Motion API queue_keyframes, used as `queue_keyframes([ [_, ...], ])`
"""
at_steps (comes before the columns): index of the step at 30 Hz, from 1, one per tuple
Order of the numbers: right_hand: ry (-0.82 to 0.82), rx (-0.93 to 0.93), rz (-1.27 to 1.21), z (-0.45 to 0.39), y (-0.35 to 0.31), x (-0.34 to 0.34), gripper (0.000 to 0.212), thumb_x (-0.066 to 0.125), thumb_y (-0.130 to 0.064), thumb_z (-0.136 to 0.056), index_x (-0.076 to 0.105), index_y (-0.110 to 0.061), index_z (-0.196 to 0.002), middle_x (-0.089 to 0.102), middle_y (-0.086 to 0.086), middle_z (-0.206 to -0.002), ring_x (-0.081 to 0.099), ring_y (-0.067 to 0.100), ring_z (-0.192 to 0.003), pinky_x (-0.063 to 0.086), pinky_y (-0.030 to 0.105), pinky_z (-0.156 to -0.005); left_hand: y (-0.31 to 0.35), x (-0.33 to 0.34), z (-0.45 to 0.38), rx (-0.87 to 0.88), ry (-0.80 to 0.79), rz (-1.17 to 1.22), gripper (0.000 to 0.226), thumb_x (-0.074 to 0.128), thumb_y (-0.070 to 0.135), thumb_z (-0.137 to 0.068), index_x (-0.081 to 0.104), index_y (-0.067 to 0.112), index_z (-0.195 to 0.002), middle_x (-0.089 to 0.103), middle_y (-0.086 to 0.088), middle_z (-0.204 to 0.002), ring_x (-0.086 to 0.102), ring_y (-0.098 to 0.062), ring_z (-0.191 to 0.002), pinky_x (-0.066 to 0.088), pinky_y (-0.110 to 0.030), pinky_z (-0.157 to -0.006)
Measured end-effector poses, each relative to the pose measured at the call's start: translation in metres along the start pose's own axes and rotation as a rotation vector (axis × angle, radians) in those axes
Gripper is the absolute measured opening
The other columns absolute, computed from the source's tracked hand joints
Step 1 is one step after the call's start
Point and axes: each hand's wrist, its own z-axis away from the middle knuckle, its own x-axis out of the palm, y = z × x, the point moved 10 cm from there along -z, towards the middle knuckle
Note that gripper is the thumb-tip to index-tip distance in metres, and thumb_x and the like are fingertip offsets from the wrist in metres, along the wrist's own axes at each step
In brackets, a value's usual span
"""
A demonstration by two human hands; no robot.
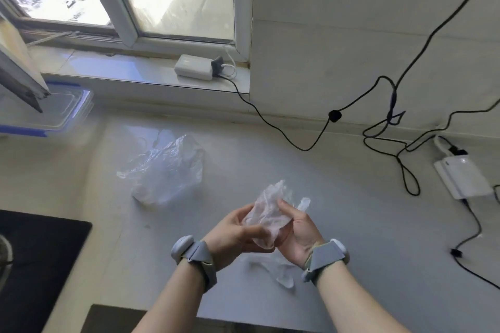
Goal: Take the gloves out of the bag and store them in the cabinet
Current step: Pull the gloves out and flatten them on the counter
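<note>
A crumpled clear plastic bag [165, 167] lies on the pale countertop [338, 197], left of centre. Both my hands hold a bunch of thin transparent gloves [270, 211] above the counter, nearer to me than the bag. My left hand [235, 232] pinches the bunch from the left and below. From the right, my right hand [297, 232] grips it, thumb on top. Another clear glove [281, 273] lies flat on the counter just under my wrists. No cabinet is in view.
A black hob [35, 265] sits at the left. A clear container with a blue rim [54, 113] stands at the far left. Black cables [392, 127] trail across the right of the counter to a white adapter [462, 178]. A white charger [193, 66] rests on the window sill.
</note>
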Motion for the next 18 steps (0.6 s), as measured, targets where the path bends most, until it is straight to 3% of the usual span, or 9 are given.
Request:
queue_keyframes([
  [3,0.092,-0.077,-0.080,0.004,-0.010,-0.027,0.025,0.056,-0.018,-0.094,0.069,-0.005,-0.110,0.066,0.021,-0.119,0.063,0.039,-0.110,0.044,0.051,-0.107,-0.014,0.001,0.004,-0.048,-0.024,0.023,0.043,0.070,-0.003,-0.079,0.064,0.008,-0.120,0.070,-0.026,-0.100,0.069,-0.038,-0.091,0.060,-0.042,-0.079],
  [6,0.134,-0.094,-0.139,0.012,-0.009,-0.044,0.019,0.056,-0.009,-0.092,0.074,-0.006,-0.099,0.074,0.017,-0.100,0.073,0.030,-0.089,0.059,0.038,-0.081,-0.029,-0.010,0.007,-0.116,0.017,0.006,0.041,0.069,-0.003,-0.079,0.063,0.002,-0.119,0.071,-0.030,-0.100,0.071,-0.040,-0.092,0.061,-0.042,-0.080],
  [9,0.178,-0.088,-0.127,0.021,-0.004,-0.060,0.017,0.059,-0.006,-0.090,0.076,-0.004,-0.092,0.077,0.015,-0.085,0.075,0.027,-0.074,0.062,0.034,-0.065,-0.041,-0.024,0.005,-0.147,0.159,0.029,0.032,0.059,-0.008,-0.084,0.061,-0.004,-0.116,0.072,-0.026,-0.103,0.071,-0.039,-0.090,0.060,-0.044,-0.084],
  [13,0.167,-0.068,-0.138,0.029,0.006,-0.066,0.016,0.067,0.001,-0.081,0.073,0.000,-0.096,0.076,0.019,-0.088,0.075,0.030,-0.076,0.062,0.039,-0.064,-0.039,-0.040,0.000,-0.065,0.392,0.026,0.017,0.061,0.006,-0.092,0.069,0.000,-0.106,0.070,-0.017,-0.098,0.067,-0.028,-0.082,0.056,-0.044,-0.087],
  [18,0.056,-0.058,-0.178,0.038,0.012,-0.064,0.018,0.066,0.014,-0.068,0.069,0.013,-0.085,0.072,0.030,-0.093,0.073,0.038,-0.083,0.062,0.044,-0.072,-0.036,-0.037,-0.006,0.006,0.581,0.086,0.016,0.057,0.011,-0.096,0.071,0.003,-0.096,0.067,-0.016,-0.091,0.065,-0.028,-0.081,0.063,-0.034,-0.066],
])
